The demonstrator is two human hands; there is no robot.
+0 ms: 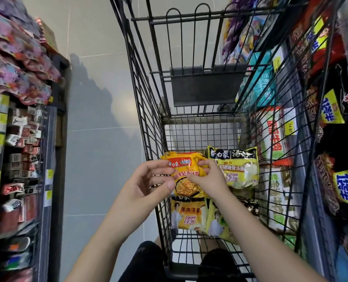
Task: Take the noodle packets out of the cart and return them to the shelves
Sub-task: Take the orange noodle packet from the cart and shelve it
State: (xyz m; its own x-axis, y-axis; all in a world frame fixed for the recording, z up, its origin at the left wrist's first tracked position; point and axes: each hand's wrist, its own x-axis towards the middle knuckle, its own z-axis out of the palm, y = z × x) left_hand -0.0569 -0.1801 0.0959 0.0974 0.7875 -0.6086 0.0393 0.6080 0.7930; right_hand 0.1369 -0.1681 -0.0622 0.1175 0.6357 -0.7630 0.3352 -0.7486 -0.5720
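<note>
Left hand (146,186) curls round orange packet (186,187) edge, right hand (206,178) pinches other side. Best lift clear of cart (148,119) wire, grip firm.

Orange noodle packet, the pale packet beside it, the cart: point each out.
Orange noodle packet (186,189), head view, noodle picture on front.
Pale packet (238,169), head view, front middle.
Cart (205,86), head view, dark seat flap.
</note>
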